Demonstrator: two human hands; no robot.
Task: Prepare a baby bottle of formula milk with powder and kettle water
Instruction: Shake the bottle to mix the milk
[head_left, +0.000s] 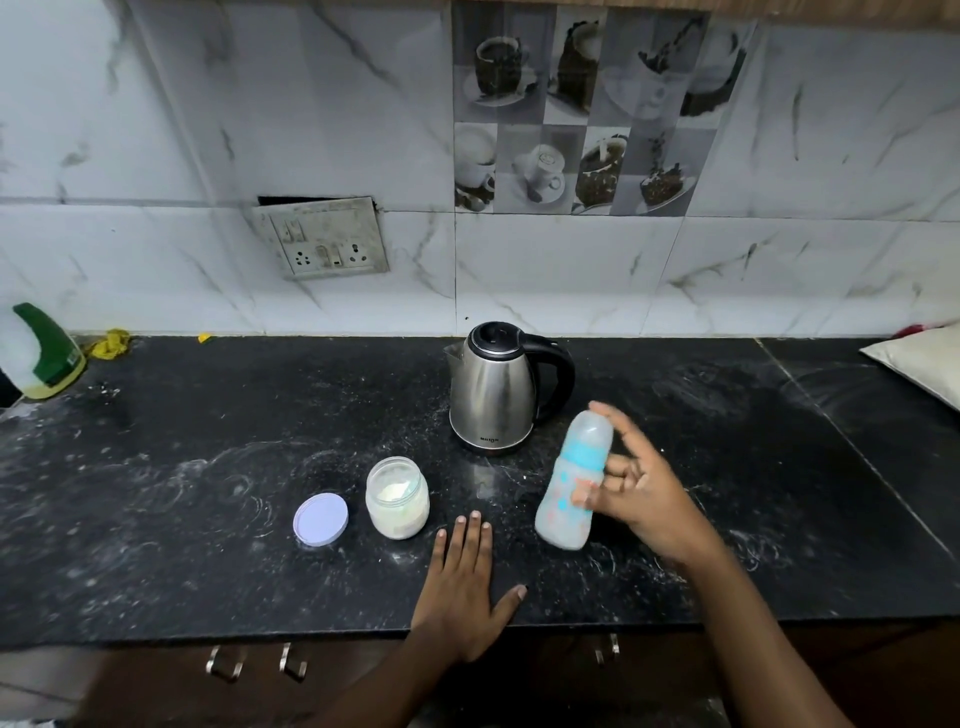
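Note:
The baby bottle (569, 486), cloudy with a blue collar and a clear cap, is tilted above the black counter (208, 467) and looks motion-blurred. My right hand (641, 501) grips its side, fingers curled on the body and one finger reaching up by the cap. My left hand (462, 587) rests flat on the counter near the front edge, fingers straight. Just left of it stands the open glass jar of white powder (397, 499), with its pale round lid (320, 518) lying beside it. The steel kettle (493, 395) stands behind, lid closed, black handle to the right.
White powder smears the counter. A green-capped spray bottle (47, 353) and a yellow cloth (109, 343) sit at the far left by the wall. A pale bag (919, 364) lies at the right edge. A wall socket (322, 239) is above; drawer handles (226, 665) below.

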